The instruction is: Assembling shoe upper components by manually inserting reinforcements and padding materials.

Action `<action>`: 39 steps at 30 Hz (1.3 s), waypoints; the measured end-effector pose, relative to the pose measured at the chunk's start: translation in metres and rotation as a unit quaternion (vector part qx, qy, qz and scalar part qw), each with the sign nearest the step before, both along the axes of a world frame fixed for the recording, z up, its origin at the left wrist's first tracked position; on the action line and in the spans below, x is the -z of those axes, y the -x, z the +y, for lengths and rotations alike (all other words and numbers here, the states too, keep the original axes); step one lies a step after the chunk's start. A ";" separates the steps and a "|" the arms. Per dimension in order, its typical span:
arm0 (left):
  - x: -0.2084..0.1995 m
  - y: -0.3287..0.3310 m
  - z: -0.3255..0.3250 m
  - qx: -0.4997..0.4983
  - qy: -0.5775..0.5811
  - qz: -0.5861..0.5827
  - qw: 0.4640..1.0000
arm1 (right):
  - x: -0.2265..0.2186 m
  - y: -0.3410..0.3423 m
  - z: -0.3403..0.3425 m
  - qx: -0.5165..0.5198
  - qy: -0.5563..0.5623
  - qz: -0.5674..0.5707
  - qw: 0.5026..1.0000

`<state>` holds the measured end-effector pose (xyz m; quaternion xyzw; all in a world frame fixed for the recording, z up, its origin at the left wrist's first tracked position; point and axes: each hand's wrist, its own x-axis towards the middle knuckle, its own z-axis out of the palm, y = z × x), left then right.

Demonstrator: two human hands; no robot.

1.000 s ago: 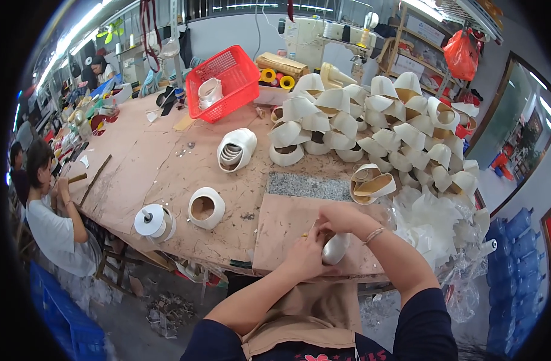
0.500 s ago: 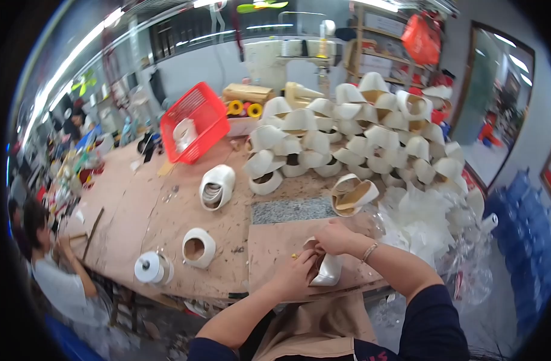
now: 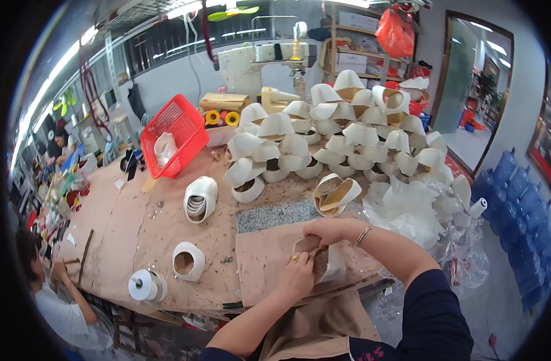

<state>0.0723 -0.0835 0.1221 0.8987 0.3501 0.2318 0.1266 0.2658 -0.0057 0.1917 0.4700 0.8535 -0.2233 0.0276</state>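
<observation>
At the front of the bench I hold a glossy white shoe upper (image 3: 333, 267) with a tan lining. My left hand (image 3: 296, 279), a gold ring on one finger, is closed on its near left edge. My right hand (image 3: 326, 231) pinches a tan flap (image 3: 306, 244) at the upper's far side. The fingers partly hide where the flap meets the upper. Just beyond my hands, another upper (image 3: 336, 195) with a tan lining rests beside a grey speckled slab (image 3: 281, 215).
Many white uppers (image 3: 275, 150) are heaped at the back, with clear plastic wrapping (image 3: 402, 210) to their right. Leftward are two separate uppers (image 3: 189, 262), a white spool (image 3: 144, 285) and a red basket (image 3: 178, 139). A co-worker (image 3: 62, 307) handles a stick-like tool at the far left.
The tan flap now stands up more visibly between my hands, and the upper has tilted. Both hands stay closed on the piece. The whole view has shifted slightly.
</observation>
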 end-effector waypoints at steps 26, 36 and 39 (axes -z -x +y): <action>-0.031 -0.024 0.041 0.043 0.017 0.218 0.975 | 0.000 -0.017 0.003 0.214 0.096 -0.076 0.969; -0.002 -0.025 0.053 0.152 -0.127 0.044 0.979 | -0.004 -0.041 -0.011 0.258 0.202 -0.051 0.944; -0.040 -0.030 0.051 0.097 -0.038 0.131 0.986 | -0.014 -0.031 -0.024 0.261 0.160 -0.075 0.949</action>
